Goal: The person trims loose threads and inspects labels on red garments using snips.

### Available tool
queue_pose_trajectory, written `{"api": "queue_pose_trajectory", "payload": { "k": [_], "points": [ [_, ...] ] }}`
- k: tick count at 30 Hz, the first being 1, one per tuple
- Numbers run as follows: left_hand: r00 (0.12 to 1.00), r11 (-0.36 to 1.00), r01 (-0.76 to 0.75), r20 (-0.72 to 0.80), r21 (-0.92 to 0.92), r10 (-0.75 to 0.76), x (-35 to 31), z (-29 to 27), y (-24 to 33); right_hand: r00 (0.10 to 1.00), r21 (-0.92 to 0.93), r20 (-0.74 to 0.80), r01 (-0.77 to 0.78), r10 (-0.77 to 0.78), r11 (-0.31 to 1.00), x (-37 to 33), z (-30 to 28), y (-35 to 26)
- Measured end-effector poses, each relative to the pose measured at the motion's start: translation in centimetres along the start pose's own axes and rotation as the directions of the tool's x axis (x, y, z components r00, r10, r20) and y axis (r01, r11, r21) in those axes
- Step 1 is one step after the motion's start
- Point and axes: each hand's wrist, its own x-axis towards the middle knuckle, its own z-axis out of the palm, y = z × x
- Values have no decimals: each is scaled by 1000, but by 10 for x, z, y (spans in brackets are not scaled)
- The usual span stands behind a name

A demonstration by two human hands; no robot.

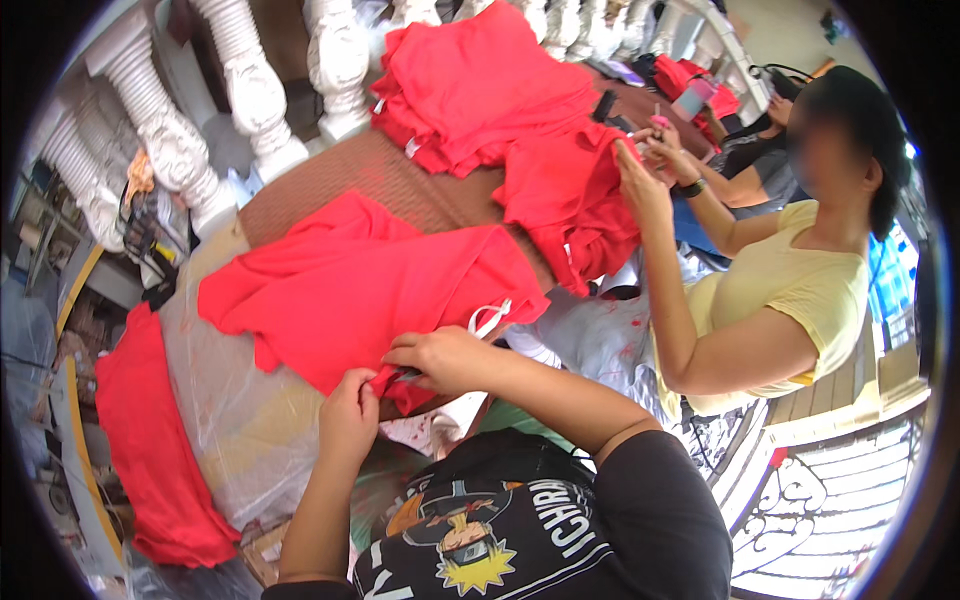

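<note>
A red garment [370, 275] is spread over the near end of the table, with a white cord or strip [490, 317] on it close to my right wrist. My left hand [349, 415] pinches a bunched edge of this garment at the table's front. Just right of it, my right hand [440, 360] is bent over the same edge, its fingers closed. A small dark greyish piece shows under those fingers, but I cannot make out what it is.
A heap of red garments [470, 95] lies on the brown table cover [350, 175]. Another red piece [155, 440] hangs at the left over the plastic-wrapped surface [235, 420]. On the right, a person in yellow [770, 300] handles a red garment [570, 195]. White balusters [240, 80] line the back.
</note>
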Motion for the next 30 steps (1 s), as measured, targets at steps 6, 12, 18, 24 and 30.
{"api": "queue_pose_trajectory", "payload": {
  "k": [6,12,18,24,30],
  "points": [
    [977,985,-121,-191,-125,96,3,-12,23,985,42,-170,43,-35,998,13,-9,-14],
    [889,977,-215,-410,13,201,2,-52,15,937,101,-348,65,-27,993,22,-32,-34],
    [952,976,-160,-285,-151,112,-2,-51,46,950,147,-312,74,-24,986,19,-41,-41],
    [927,981,-158,-325,112,186,7,-38,34,907,131,-413,141,-75,981,15,-46,-50],
    [912,995,-94,-398,39,102,9,-31,20,699,571,-546,-93,461,816,2,-34,-11]
  ]
}}
